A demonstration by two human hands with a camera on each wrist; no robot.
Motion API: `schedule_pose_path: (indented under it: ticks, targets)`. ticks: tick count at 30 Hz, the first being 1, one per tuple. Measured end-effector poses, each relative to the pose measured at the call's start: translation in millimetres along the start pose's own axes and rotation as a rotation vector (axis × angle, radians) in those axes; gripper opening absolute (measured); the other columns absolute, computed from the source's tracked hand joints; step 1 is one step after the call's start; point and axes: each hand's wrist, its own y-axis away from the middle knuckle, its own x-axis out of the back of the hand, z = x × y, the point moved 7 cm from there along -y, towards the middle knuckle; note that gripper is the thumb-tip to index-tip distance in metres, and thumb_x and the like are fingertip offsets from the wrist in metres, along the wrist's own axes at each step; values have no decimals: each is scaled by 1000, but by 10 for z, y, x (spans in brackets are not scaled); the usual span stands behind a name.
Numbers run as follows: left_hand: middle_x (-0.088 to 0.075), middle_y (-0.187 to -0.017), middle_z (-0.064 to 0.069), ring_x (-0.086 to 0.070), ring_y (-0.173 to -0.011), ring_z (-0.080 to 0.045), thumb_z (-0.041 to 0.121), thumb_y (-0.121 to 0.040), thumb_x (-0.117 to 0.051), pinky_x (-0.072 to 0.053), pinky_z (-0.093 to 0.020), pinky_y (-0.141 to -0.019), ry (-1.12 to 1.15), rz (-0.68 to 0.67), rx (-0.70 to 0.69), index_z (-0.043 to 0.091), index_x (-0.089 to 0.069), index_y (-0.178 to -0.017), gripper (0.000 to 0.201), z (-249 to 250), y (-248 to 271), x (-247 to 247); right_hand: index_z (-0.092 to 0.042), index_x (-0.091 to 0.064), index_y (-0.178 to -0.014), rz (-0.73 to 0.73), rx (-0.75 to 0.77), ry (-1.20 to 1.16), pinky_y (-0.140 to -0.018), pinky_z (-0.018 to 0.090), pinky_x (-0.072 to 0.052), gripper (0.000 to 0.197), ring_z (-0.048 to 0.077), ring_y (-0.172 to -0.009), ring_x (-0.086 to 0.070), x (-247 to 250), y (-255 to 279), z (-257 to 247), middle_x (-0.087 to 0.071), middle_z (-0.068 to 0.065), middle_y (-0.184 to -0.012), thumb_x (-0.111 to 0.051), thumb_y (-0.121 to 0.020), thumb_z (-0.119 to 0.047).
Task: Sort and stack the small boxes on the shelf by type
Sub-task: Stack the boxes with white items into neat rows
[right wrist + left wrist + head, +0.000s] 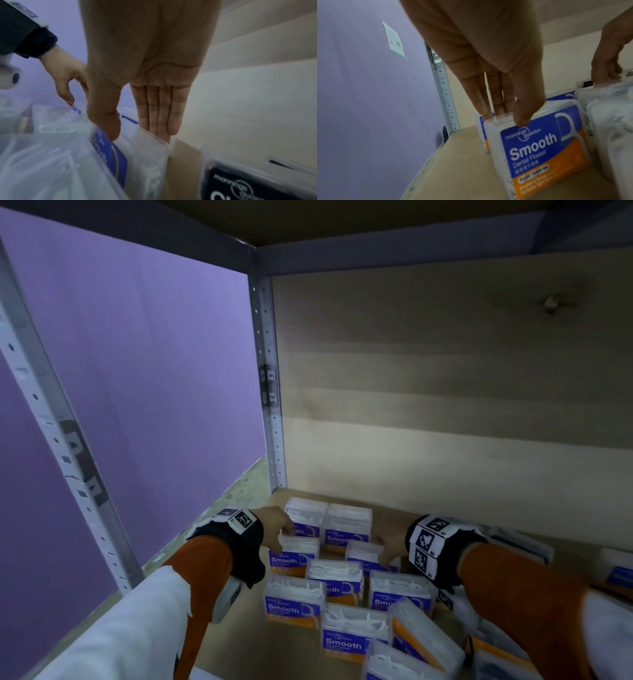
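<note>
Head view: left hand (274, 529) pinched a clear plastic "Smooth" flosser box with blue-orange label (294, 556) at the wooden shelf's (246, 642) left rear. Right hand (388, 547) pinched a matching clear flosser box (364, 553) just beside it, thumb in front, fingers (159, 115) behind.

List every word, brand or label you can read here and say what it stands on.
"manningsguardian", "Smooth", "Dental Flosser": blue label of the floss box that the left hand pinches.
"Smooth": other blue and orange boxes on the shelf.
"mannings": dark box beside the right hand.
Orange-band print and wall sticker: too blurred.
</note>
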Motion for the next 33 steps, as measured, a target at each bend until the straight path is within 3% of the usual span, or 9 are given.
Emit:
schedule_pose_path:
  ticks: [4, 8, 14, 17, 19, 23, 27, 31, 33]
  targets:
    - [-46, -141, -6, -45, -127, -23, 22, -87, -63, -37, -27, -101, -12, -13, -24, 14, -42, -140, 58, 30, -19, -38, 11, -51, -128, -13, 6, -53, -103, 44, -43, 53, 38, -123, -51, -7, -38, 40, -53, 26, -133, -63, -88, -22]
    - [-46, -139, -9, -45, -125, -25, 21, -88, -62, -38, -29, -100, -18, -11, -39, 12, -45, -138, 54, 52, -29, -34, 2, -54, -128, -35, 16, -36, -103, 33, -44, 50, 24, -116, -55, -48, -80, 71, -57, 14, -127, -65, -87, -24]
    - [-46, -139, -9, -45, -125, -24, 20, -87, -62, -38, -29, -100, -28, 10, -41, 13, -46, -137, 53, 13, -58, 16, 6, -61, -113, -21, 44, -15, -69, 24, -41, 39, 15, -87, -43, -27, -170, 40, -59, 18, -108, -65, -87, -23]
    - [-45, -139, -10, -44, -126, -24, 20, -88, -62, -37, -29, -102, -37, 23, -46, 13, -44, -138, 54, -4, -73, 37, -7, -55, -95, 3, 62, 70, -58, 23, -31, 25, 16, -73, -41, 43, -205, -16, -44, 7, -81, -66, -85, -26]
    - [-44, -139, -10, -43, -127, -25, 19, -88, -61, -36, -29, -102, -34, 34, -54, 14, -44, -139, 54, -8, -85, 48, -14, -42, -89, 35, 84, 88, -51, 20, -23, 29, 8, -60, -29, 77, -254, -50, -28, -3, -68, -67, -85, -27]
    - [-47, -136, -10, -46, -123, -26, 19, -87, -63, -38, -31, -99, -29, 44, -60, 14, -48, -136, 51, -20, -99, 62, -16, -38, -82, 96, 102, 18, -50, 14, -19, 33, 7, -60, -28, 118, -351, -62, -24, -9, -68, -69, -82, -25]
    - [-46, -136, -9, -46, -123, -26, 20, -87, -63, -38, -30, -98, -26, 52, -61, 15, -47, -136, 52, -42, -122, 49, -15, -44, -98, 114, 103, -35, -50, 15, -21, 31, 16, -83, -37, 149, -399, -98, -35, -3, -78, -69, -82, -22]
    - [-47, -136, -10, -46, -123, -26, 21, -87, -62, -38, -31, -98, -37, 61, -73, 14, -48, -136, 51, -24, -153, 64, -14, -50, -95, 82, 125, 10, -47, 20, -18, 24, 10, -55, -23, 164, -416, -178, -22, -2, -64, -69, -82, -22]
    - [-48, -136, -10, -47, -123, -26, 21, -87, -62, -39, -32, -98, -41, 61, -77, 13, -48, -136, 52, -11, -163, 74, -14, -50, -92, 81, 129, 41, -47, 21, -17, 23, 9, -52, -19, 171, -413, -202, -21, -2, -62, -68, -82, -23]
